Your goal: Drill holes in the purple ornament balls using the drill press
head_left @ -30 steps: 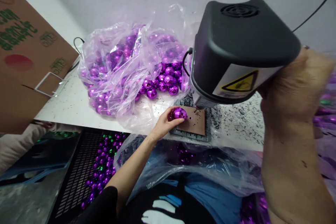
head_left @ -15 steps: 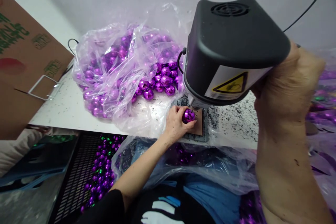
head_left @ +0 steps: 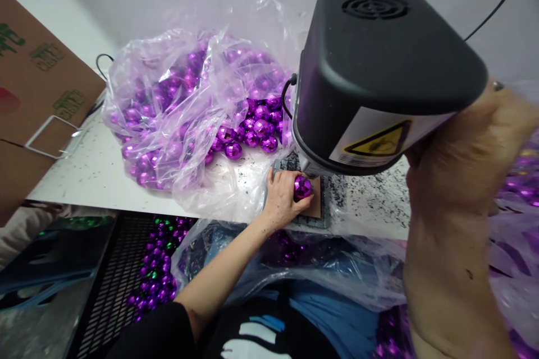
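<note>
My left hand [head_left: 283,199] is closed on a shiny purple faceted ball [head_left: 302,187], holding it on a brown pad [head_left: 316,202] right under the head of a black bench machine [head_left: 379,67]. My right hand [head_left: 467,151] is raised at the machine's right side, close to the camera, wrapped round something hidden behind the housing; a metal tip shows above it. A clear plastic bag [head_left: 177,106] full of the same purple balls lies on the white table [head_left: 84,174] to the left of the machine.
A cardboard box [head_left: 33,90] stands at the far left. Below the table edge a black crate [head_left: 126,286] holds purple and green balls. Another plastic bag [head_left: 337,269] with purple balls lies over my lap. Black specks cover the table near the machine.
My left hand brought the purple ball from the pad's left edge to under the machine head and closed round it. My right hand stayed by the machine's side.
</note>
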Demonstrator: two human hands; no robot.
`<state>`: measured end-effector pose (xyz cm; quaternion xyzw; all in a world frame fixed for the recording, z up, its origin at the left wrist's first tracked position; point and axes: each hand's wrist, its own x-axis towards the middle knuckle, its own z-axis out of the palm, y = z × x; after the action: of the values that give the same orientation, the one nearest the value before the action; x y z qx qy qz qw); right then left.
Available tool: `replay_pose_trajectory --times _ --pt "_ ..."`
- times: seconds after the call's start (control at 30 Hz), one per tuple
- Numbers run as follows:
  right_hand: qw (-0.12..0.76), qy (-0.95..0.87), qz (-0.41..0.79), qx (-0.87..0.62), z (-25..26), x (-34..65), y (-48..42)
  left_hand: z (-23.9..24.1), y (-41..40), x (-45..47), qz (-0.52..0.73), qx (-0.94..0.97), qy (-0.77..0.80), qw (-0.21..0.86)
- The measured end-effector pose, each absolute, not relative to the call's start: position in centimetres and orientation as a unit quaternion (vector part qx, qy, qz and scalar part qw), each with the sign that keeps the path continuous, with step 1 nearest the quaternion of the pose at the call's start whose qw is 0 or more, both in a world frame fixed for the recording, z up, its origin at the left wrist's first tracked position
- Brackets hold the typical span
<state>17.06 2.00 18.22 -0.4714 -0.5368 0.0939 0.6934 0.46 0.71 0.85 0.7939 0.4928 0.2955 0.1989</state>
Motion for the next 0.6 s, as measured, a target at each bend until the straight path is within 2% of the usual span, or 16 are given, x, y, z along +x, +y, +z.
replay_pose_trajectory --times 0.17,0.37,0.6 --pt "0.645 -0.553 -0.046 -0.525 15.6 16.3 -1.6 0.3 0.6 0.5 0.310 0.791 0.488 0.200" --pt "0.640 -0.575 -0.037 -0.509 11.4 16.7 -3.9 0.1 0.6 0.5 0.304 0.790 0.494 0.199" --pt "0.662 -0.576 -0.068 -0.474 10.2 15.9 -3.7 0.0 0.5 0.5 0.309 0.789 0.494 0.195"
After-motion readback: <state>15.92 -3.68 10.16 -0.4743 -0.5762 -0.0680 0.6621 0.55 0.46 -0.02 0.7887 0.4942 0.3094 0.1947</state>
